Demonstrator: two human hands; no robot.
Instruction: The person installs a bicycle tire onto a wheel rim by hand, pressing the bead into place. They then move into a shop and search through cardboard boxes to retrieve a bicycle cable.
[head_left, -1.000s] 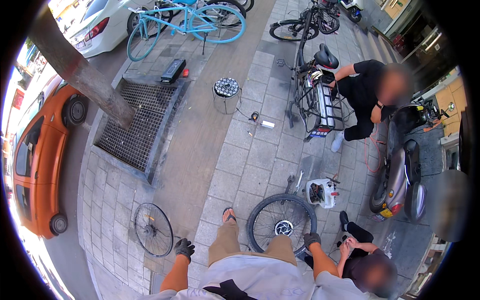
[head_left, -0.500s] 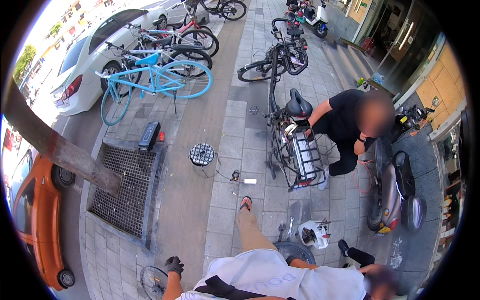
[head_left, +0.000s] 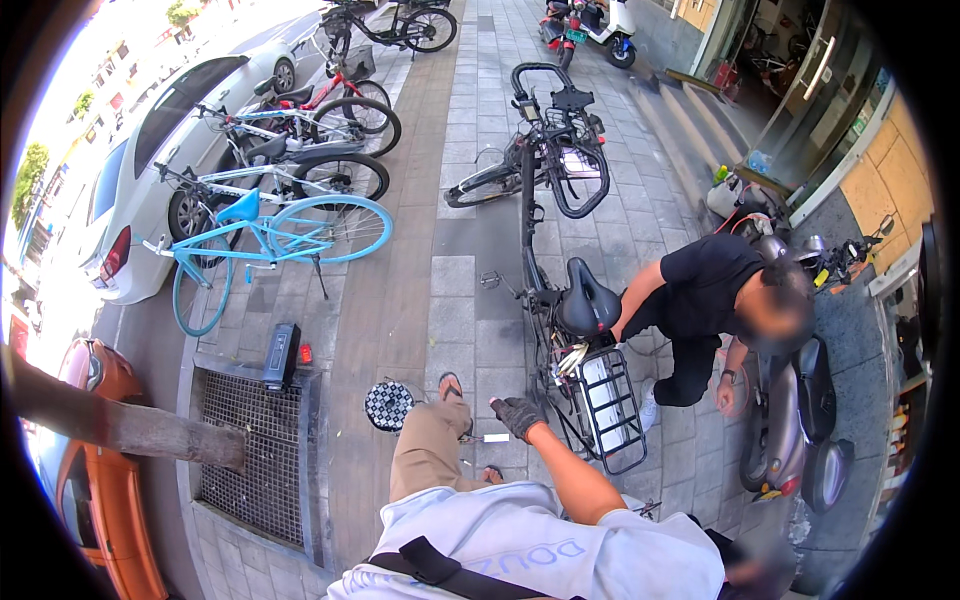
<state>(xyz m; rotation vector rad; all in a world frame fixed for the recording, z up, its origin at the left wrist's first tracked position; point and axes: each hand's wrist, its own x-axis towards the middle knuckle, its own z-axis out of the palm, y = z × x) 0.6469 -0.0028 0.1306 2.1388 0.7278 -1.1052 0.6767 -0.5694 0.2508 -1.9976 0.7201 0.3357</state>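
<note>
The right hand, grip unclear, now nears the electric bicycle at one o'clock. Wheel and left hand have left view.

Head fisheye, facing pavement below; rim unclear.

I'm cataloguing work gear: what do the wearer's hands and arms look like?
The right hand wears a dark grey glove, apparently cut short at the fingers. The forearm is uncovered below a short, pale grey shirt sleeve. The left hand is out of view.
</note>
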